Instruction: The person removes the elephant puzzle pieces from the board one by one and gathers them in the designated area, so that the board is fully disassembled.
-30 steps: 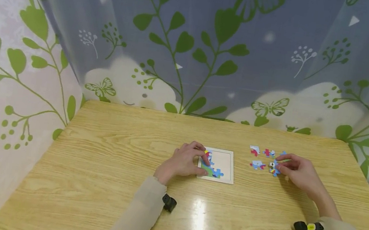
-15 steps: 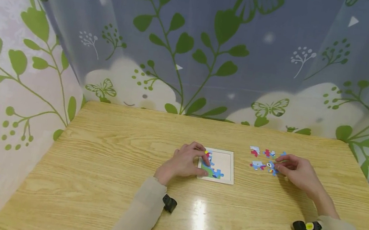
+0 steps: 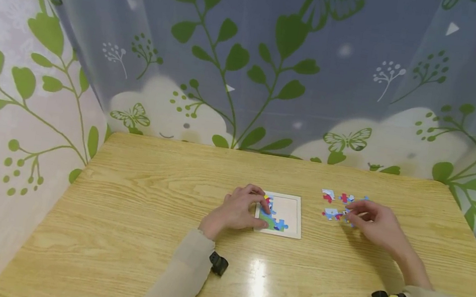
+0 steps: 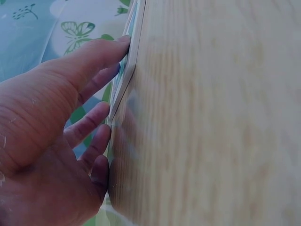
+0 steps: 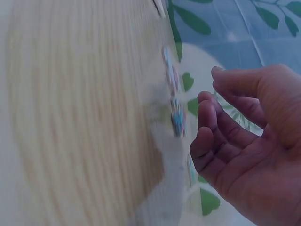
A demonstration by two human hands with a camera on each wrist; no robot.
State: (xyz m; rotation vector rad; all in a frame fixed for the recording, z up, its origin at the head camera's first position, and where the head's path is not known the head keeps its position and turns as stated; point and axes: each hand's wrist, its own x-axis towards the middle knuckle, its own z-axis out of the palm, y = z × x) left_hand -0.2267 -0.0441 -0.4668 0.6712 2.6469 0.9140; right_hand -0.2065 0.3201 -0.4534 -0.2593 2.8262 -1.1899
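Observation:
A square puzzle tray [image 3: 300,217] lies on the table in the head view, with blue and green jigsaw pieces [image 3: 282,225] along its left and lower parts. My left hand [image 3: 236,208] rests over the tray's left side, thumb and fingertips on it; the left wrist view has the thumb of this hand [image 4: 51,117] on the tray's edge. Over the loose jigsaw pieces [image 3: 332,214] to the right hovers my right hand [image 3: 379,227], partly covering a blue one. In the right wrist view this hand [image 5: 254,136] has bent fingers, a gap from the thumb, and nothing between them.
Further loose pieces, one white and red [image 3: 328,195] and one red and blue [image 3: 344,198], lie behind the front ones. The wooden table [image 3: 141,216] reaches back to a leaf-patterned curtain [image 3: 249,69]. Black bands sit at both wrists.
My right hand has shifted left over the loose pieces. The blue piece at its fingertips turned and moved slightly left, and is now mostly covered. My left hand stays put on the tray.

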